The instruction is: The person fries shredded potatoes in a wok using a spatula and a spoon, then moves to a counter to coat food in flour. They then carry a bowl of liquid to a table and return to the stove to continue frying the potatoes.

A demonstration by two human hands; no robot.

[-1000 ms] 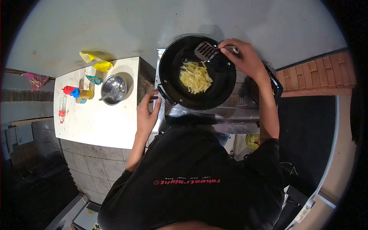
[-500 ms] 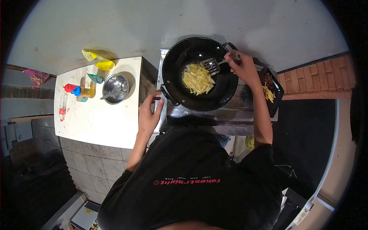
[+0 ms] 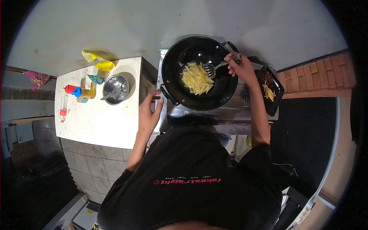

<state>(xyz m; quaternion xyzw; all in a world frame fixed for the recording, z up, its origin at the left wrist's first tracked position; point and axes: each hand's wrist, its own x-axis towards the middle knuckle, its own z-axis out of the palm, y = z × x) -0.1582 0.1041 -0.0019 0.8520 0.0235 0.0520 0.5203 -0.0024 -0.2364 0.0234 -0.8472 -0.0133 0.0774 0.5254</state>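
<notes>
A black wok [image 3: 224, 96] sits on the stove, with pale yellow potato strips [image 3: 195, 79] heaped in its middle. My right hand [image 3: 240, 69] is closed round the handle of a slotted spatula [image 3: 209, 70]. The spatula's metal head rests against the right side of the strips. At the wok's lower left, my left hand [image 3: 149, 113] is beside the loop handle [image 3: 168, 95]. Its thumb and fingers are apart, and a fingertip reaches the handle's edge; whether it presses there I cannot tell.
A black tray [image 3: 273, 109] holding more strips and dark pieces lies right of the wok. On the white table [image 3: 103, 126] to the left are a steel bowl [image 3: 111, 82] with a spoon, a red-capped bottle [image 3: 69, 89], a clear bottle [image 3: 63, 107] and a yellow packet [image 3: 100, 63].
The spatula head has shifted slightly left and down, closer against the potato strips. My left hand has stayed at the wok's handle.
</notes>
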